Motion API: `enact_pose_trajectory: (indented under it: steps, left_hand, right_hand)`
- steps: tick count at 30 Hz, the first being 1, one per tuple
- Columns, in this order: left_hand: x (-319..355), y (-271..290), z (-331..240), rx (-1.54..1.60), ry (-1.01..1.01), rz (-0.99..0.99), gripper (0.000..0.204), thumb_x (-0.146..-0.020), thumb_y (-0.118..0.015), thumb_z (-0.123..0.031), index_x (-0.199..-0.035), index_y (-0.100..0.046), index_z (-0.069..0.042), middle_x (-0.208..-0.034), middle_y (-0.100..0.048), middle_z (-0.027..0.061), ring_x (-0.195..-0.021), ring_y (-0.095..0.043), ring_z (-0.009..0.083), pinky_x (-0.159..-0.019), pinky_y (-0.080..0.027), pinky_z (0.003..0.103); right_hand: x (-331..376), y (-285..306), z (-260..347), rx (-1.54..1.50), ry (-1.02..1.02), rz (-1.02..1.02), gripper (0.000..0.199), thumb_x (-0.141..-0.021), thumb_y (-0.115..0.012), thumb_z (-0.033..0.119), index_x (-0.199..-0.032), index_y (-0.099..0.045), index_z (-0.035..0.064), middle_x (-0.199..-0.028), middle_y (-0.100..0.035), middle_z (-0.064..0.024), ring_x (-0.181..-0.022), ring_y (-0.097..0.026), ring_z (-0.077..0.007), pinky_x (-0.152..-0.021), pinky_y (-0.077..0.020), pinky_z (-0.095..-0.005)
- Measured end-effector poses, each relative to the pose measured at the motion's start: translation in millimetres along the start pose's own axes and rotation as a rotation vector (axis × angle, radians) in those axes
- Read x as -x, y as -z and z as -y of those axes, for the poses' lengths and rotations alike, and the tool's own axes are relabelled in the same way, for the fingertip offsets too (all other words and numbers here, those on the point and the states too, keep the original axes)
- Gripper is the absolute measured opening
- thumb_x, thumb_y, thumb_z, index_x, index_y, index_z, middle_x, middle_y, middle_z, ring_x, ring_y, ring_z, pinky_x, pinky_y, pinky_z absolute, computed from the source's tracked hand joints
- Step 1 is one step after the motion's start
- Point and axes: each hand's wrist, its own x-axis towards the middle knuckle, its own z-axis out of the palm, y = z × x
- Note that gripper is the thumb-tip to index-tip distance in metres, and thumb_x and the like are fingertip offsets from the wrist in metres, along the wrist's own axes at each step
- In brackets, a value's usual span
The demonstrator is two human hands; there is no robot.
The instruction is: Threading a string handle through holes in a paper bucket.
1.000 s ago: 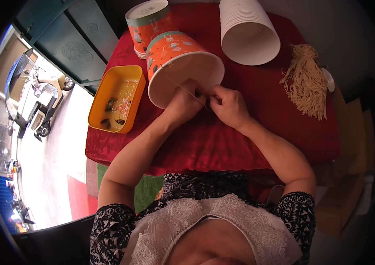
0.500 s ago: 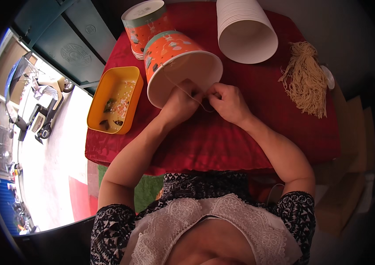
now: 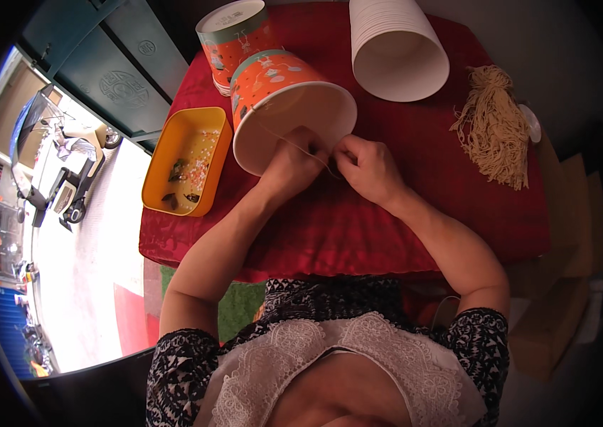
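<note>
An orange paper bucket (image 3: 276, 75) with a green band and printed figures lies tilted on the table, its white mouth facing me. At its lower rim my left hand (image 3: 293, 162) is closed, with fingers reaching into the mouth; its fingertips are partly hidden. A thin beige string (image 3: 273, 133) runs from the bucket's left rim across the mouth and over my left hand to between both hands. Beside the rim, my right hand (image 3: 371, 167) is closed in a pinch near the string's end. What lies exactly between its fingertips is too small to see clearly.
Behind the bucket, a stack of orange paper buckets (image 3: 241, 39) stands upside down. White nested buckets (image 3: 397, 43) lie at the back. A bundle of beige strings (image 3: 493, 132) lies right; a yellow tray (image 3: 159, 171) with small bits stands left. Red cloth (image 3: 429, 235) covers the table.
The bucket's mouth has shifted very slightly left, and the string across it lies straighter. Both hands stay nearly in place, with a small finger movement.
</note>
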Motion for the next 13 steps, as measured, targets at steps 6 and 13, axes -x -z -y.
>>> enact_pose_trajectory:
  steps: [6, 13]
  left_hand:
    - [-1.0, 2.0, -5.8, 0.008, 0.058, -0.012, 0.012, -0.073, -0.064, -0.006, -0.075, -0.065, 0.006, -0.071, -0.065, 0.0197, -0.067, -0.065, 0.0294, -0.063, -0.051, 0.037]
    - [-1.6, 1.8, -3.2, -0.178, 0.086, 0.022, 0.014, -0.077, -0.063, -0.008, -0.083, -0.065, 0.005, -0.084, -0.067, 0.0176, -0.077, -0.064, 0.0286, -0.071, -0.05, 0.036]
  right_hand:
    - [4.3, 7.3, 0.8, 0.06, 0.036, 0.007, 0.008, -0.084, -0.06, 0.006, -0.087, -0.064, 0.0001, -0.071, -0.065, -0.0153, -0.062, -0.066, -0.0248, -0.056, -0.049, -0.0345]
    - [4.2, 11.2, 3.4, 0.207, 0.054, 0.083, 0.009, -0.084, -0.06, 0.01, -0.086, -0.064, 0.0025, -0.07, -0.064, -0.0168, -0.064, -0.066, -0.0318, -0.057, -0.0511, -0.0396]
